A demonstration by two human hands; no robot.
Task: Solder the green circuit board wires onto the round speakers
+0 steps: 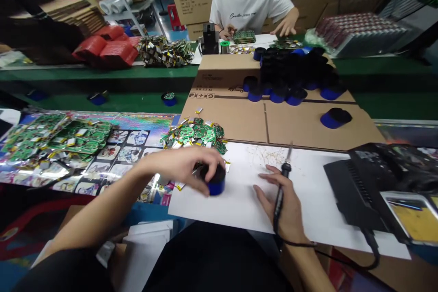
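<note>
My left hand (196,166) is closed round a round blue cup with a black top (217,185), over the white sheet (239,205). A soldering iron (278,200) lies in my right hand (285,207), between thumb and fingers, its tip pointing up and away. Just beyond my left hand is a pile of green circuit boards (198,133) with small silver batteries. Fine wire scraps (270,155) are scattered on the sheet beyond my right hand.
Several blue-black cups (335,117) stand on cardboard (222,121) ahead. A black soldering station (356,191) and its cable are at right. More boards (82,134) lie left. Across the green bench (137,80), a person (251,2) handles boards.
</note>
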